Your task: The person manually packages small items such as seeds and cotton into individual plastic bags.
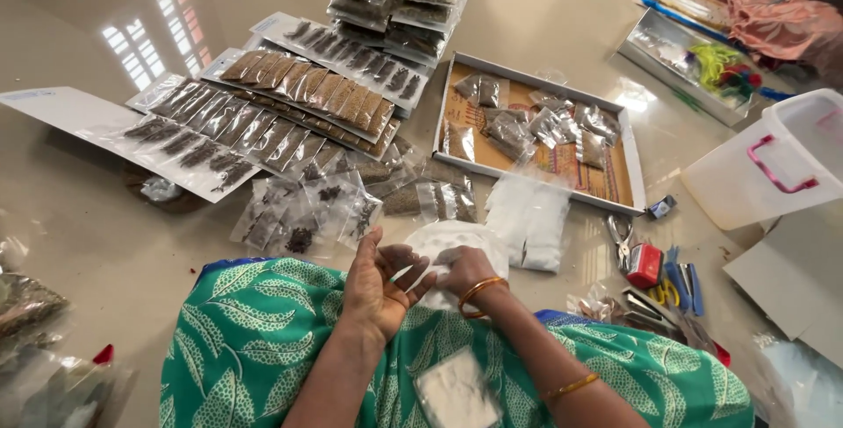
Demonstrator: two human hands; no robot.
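My left hand [379, 283] is half-curled on the near edge of a small clear plastic pouch [406, 272]; my right hand [464, 272] pinches its far edge against the round white plastic sheet [443, 239] beneath. Risk: an uneven pull could tear or spill the pouch. Loose clear spice sachets [303, 213] crowd the floor just beyond my left hand. Open floor lies further left; red-handled tools [645, 266] limit movement right.
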